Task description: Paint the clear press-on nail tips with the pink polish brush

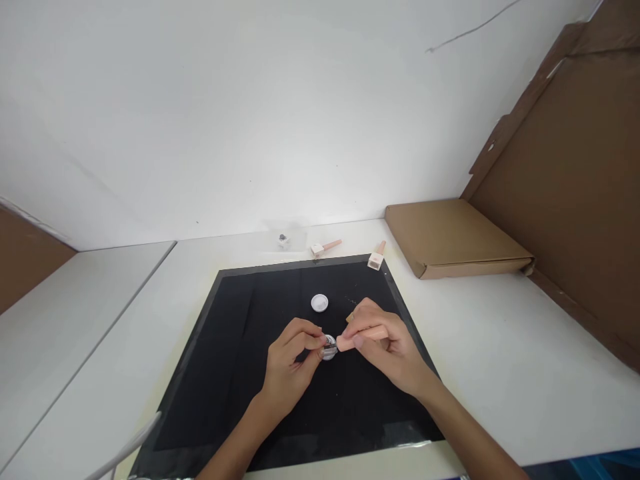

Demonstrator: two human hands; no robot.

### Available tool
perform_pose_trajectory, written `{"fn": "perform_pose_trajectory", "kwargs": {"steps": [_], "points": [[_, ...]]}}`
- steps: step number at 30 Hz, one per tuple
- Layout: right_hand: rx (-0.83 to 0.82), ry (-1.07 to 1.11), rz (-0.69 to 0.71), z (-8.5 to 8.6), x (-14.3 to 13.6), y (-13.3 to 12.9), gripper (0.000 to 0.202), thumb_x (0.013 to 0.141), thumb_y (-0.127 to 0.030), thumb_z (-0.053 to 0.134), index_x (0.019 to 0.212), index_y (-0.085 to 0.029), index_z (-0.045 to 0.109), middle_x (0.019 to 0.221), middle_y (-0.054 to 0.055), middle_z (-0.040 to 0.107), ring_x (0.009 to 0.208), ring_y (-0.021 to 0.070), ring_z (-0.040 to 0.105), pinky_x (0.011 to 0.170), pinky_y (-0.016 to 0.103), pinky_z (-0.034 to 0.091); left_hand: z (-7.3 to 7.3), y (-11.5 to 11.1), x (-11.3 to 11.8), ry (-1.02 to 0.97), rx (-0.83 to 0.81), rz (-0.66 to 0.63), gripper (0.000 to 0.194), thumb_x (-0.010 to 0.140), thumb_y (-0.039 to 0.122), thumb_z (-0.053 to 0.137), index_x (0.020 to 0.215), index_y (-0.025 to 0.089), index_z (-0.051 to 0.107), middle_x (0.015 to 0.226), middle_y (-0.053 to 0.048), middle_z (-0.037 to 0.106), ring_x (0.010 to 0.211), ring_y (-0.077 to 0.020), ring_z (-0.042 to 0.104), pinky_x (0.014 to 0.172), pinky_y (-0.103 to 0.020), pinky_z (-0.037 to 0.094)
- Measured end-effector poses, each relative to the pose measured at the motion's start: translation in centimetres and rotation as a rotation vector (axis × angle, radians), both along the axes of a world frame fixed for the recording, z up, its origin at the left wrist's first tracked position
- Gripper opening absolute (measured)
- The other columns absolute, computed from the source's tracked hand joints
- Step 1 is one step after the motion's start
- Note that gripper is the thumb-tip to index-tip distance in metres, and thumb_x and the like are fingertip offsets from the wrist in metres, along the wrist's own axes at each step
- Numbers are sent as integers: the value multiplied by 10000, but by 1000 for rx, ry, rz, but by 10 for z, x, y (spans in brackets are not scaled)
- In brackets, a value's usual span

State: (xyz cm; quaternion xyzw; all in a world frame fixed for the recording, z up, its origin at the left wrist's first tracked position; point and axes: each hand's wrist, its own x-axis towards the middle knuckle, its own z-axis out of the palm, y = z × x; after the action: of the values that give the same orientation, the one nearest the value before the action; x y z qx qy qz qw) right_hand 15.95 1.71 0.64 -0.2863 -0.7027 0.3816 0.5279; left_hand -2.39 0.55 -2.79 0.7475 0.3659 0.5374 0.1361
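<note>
Over the black mat, my left hand (296, 360) pinches a small shiny piece (330, 347), too small to name. Just under it sits a small round white dish (329, 356), partly covered by the fingers. My right hand (387, 340) is closed around a pale pink handle (370, 336), which looks like a nail polish cap. The handle's left end meets or nearly meets the shiny piece; I cannot tell whether they touch. A small tan object (350, 318) shows partly behind my right fingers. Farther back on the mat lies a round white lid (319, 303).
The black mat (225, 400) lies on a white table (525, 353). Two cream square bottles with pink caps, one left (318, 250) and one right (376, 261), lie near its back edge. A small clear item (283, 241) sits behind. A cardboard box (455, 233) stands back right.
</note>
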Motion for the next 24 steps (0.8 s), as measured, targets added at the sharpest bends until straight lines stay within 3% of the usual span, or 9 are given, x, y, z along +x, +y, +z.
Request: {"fn": "perform_pose_trajectory", "kwargs": {"steps": [4, 9, 15, 20, 24], "points": [[34, 34, -56, -2, 1, 1, 356, 899, -243, 530, 571, -220, 667, 590, 24, 654, 599, 174, 495, 580, 335, 415, -1, -1, -1, -13, -14, 4, 163, 770, 55, 643, 663, 171, 600, 707, -25, 632, 670, -142, 644, 592, -245, 547], [21, 28, 0, -1, 2, 0, 177, 887, -262, 560, 778, -223, 694, 652, 29, 666, 647, 182, 525, 642, 357, 451, -1, 0, -1, -7, -28, -2, 151, 769, 55, 640, 681, 172, 604, 718, -31, 629, 673, -146, 643, 593, -254, 550], [112, 20, -66, 0, 1, 1, 315, 900, -226, 524, 620, -215, 668, 577, 26, 647, 569, 167, 488, 553, 329, 416, 1, 0, -1, -13, -48, 9, 147, 763, 75, 658, 657, 165, 609, 700, -30, 632, 651, -143, 639, 572, -241, 529], [145, -6, -36, 4, 0, 0, 133, 847, -161, 561, 809, -214, 677, 651, 29, 642, 621, 173, 534, 604, 339, 463, 1, 1, -1, -10, -57, -3, 141, 766, 84, 665, 664, 164, 608, 707, -32, 631, 660, -142, 637, 577, -238, 526], [186, -25, -95, 4, 1, -1, 224, 826, -103, 538, 649, -210, 625, 572, 16, 613, 570, 163, 479, 539, 311, 412, 1, 2, -2, -6, -59, -11, 124, 760, 80, 673, 688, 165, 619, 705, -32, 635, 656, -142, 635, 577, -240, 523]]}}
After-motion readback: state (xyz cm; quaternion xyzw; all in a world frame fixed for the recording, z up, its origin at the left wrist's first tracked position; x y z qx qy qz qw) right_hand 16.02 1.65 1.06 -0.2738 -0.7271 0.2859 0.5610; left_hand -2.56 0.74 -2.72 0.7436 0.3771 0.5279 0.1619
